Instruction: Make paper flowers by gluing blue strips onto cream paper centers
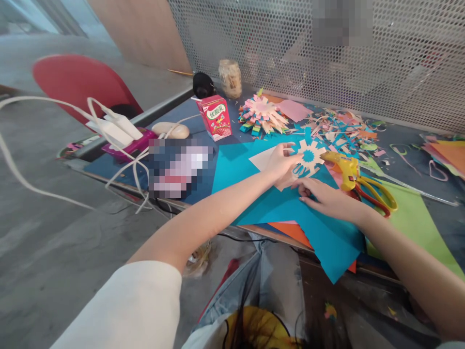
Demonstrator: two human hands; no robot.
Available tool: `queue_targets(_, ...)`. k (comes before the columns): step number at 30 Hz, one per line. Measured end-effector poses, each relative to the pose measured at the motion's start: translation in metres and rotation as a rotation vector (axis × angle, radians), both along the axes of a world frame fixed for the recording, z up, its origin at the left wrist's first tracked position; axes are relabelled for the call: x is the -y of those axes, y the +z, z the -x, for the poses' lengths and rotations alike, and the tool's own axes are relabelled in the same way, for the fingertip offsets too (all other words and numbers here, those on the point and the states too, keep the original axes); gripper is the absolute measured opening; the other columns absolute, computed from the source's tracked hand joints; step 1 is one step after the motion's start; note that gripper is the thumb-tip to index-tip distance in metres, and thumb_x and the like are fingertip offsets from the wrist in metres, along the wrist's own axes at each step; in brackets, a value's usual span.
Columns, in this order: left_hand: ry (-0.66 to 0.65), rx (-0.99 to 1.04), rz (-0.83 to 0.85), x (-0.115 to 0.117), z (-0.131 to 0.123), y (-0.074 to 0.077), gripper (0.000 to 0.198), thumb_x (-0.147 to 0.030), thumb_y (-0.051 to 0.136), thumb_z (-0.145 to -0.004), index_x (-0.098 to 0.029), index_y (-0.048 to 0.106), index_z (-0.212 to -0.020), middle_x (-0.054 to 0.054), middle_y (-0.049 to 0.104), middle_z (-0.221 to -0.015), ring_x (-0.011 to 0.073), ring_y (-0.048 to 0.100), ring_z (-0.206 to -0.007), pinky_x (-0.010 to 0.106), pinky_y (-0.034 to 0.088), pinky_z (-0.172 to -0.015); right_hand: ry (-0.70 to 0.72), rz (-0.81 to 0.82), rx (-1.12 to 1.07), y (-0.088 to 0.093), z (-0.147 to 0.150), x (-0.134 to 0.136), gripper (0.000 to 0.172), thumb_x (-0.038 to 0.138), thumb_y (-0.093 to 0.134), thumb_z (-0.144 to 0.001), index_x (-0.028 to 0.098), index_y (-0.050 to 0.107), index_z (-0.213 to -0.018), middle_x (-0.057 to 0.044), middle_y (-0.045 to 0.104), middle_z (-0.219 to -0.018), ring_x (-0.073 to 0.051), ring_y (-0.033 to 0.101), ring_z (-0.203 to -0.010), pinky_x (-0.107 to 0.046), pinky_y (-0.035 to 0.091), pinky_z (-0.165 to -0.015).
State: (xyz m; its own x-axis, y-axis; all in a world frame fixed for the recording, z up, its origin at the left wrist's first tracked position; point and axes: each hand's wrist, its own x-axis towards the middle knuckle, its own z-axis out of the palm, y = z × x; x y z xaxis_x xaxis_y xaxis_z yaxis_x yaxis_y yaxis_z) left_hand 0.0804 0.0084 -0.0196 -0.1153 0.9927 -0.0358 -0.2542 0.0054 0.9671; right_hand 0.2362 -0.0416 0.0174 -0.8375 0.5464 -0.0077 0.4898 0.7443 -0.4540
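My left hand (281, 162) pinches the edge of a white paper cut-out flower (313, 156) with a blue centre, holding it just above a large blue paper sheet (261, 194). My right hand (327, 196) lies on the blue sheet right below the cut-out, fingers curled toward it and touching the paper; nothing shows inside them. A cream paper piece (262, 159) lies under my left hand.
A yellow glue gun (345, 167) and yellow-red scissors (378, 194) lie right of my hands. A layered paper flower (261, 115), a red drink carton (216, 116), a jar (230, 77), paper scraps (345, 131), green paper (414, 218), white chargers with cables (116, 128) and a mesh screen (327, 53) surround them.
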Motion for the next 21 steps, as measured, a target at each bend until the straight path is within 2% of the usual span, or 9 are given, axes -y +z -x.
queue_targets(7, -0.022, 0.017, -0.046, -0.005, 0.002, -0.009, 0.036, -0.017, 0.07, -0.071, -0.018, 0.049, -0.1, -0.002, 0.052, -0.085, 0.0068, 0.057, -0.064, 0.02, 0.047, -0.06, -0.005, -0.052, 0.03, 0.001, 0.005, 0.004, 0.018, 0.015, 0.037, -0.088, 0.016, 0.048, -0.103, -0.005, 0.052, -0.082, -0.018, 0.05, -0.079, -0.032, 0.044, -0.072)
queue_targets(11, -0.023, -0.01, -0.056, -0.006, 0.004, -0.009, 0.038, -0.017, 0.071, -0.07, -0.017, 0.05, -0.101, 0.0, 0.053, -0.087, 0.0064, 0.057, -0.065, 0.018, 0.046, -0.058, -0.025, -0.095, 0.057, 0.005, 0.009, 0.008, 0.017, 0.013, 0.035, -0.087, 0.016, 0.047, -0.098, -0.007, 0.055, -0.083, -0.019, 0.052, -0.081, -0.033, 0.045, -0.072)
queue_targets(21, -0.006, 0.003, -0.022, -0.006, 0.001, -0.009, 0.038, -0.018, 0.072, -0.069, -0.019, 0.051, -0.1, 0.0, 0.055, -0.091, 0.009, 0.06, -0.072, 0.022, 0.049, -0.068, -0.038, -0.242, 0.048, 0.002, 0.011, 0.015, 0.028, 0.01, 0.032, -0.087, 0.016, 0.05, -0.107, -0.011, 0.062, -0.092, -0.022, 0.058, -0.094, -0.037, 0.05, -0.076)
